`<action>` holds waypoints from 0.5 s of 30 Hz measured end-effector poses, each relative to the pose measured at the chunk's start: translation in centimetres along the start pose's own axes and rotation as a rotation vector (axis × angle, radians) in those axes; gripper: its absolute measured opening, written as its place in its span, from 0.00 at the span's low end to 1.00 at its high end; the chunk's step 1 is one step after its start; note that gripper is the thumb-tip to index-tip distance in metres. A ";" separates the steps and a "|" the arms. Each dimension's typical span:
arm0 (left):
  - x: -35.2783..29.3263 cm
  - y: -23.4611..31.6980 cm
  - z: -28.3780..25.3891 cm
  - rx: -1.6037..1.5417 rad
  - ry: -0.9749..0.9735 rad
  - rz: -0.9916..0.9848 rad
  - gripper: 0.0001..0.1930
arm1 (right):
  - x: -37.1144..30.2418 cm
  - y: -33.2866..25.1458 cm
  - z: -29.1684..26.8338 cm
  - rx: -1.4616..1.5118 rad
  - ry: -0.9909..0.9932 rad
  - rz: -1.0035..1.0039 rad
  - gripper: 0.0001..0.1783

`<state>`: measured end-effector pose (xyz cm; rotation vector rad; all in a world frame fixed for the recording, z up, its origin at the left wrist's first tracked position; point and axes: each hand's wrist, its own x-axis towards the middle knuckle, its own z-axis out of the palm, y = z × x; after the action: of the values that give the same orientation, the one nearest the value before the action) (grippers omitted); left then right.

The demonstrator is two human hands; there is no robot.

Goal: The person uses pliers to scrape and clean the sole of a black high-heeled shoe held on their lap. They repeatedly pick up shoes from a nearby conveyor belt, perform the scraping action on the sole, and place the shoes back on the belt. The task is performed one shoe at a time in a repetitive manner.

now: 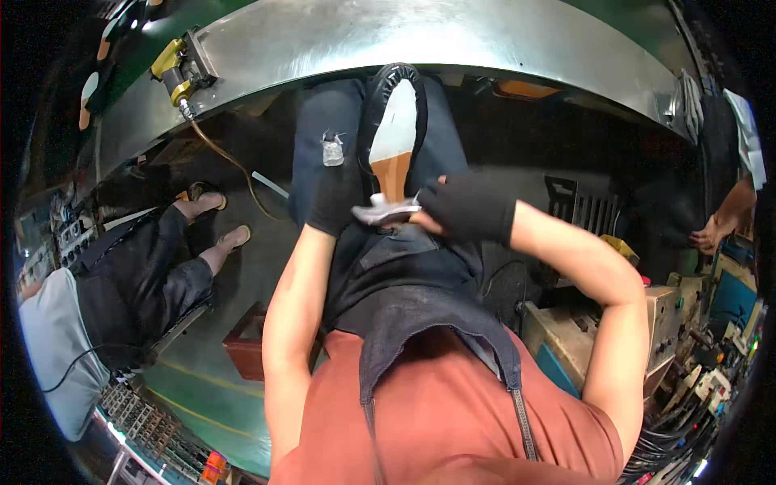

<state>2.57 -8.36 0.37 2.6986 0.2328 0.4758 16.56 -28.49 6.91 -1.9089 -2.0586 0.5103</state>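
Observation:
A black shoe upper (pixel 373 121) lies bottom up along my thighs, toe pointing away from me. Its edge is gathered in pleats around a pale insole (pixel 396 113) with a brown heel part (pixel 393 174). My left hand (pixel 338 194), in a black fingerless glove, is against the shoe's left side near the heel; its fingers are mostly hidden. My right hand (pixel 469 208), gloved alike, is closed at the heel end on a silvery-grey tool (pixel 388 212), blurred, its kind unclear. A small clear lump (pixel 332 151) with dark bits on top rests on my left thigh.
A metal bench (pixel 501 40) curves across the far side. On its left lies a yellow air tool (pixel 179 71) with a brown hose (pixel 230 162). A seated person (pixel 121 299) is at left; another person's hand (pixel 711 234) shows at right. A reddish-brown box (pixel 245 347) stands on the floor.

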 end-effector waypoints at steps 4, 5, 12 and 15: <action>0.4 -0.4 0.7 -0.013 0.062 0.064 0.31 | -0.3 -0.7 -0.3 0.210 0.106 -0.214 0.17; 0.9 0.2 0.2 -0.021 -0.023 0.003 0.28 | -1.1 1.8 1.0 0.244 0.125 -0.072 0.17; 3.3 2.5 1.0 -1.530 -0.137 -0.784 0.28 | -1.0 4.5 -6.2 0.808 -0.355 0.560 0.27; 3.0 2.9 0.8 -1.552 -0.308 -0.857 0.35 | 0.4 4.9 -7.3 1.033 -0.457 0.642 0.27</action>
<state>5.94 -10.61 1.69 0.9687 0.5695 -0.0843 24.12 -27.31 11.27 -1.7460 -0.8702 1.8405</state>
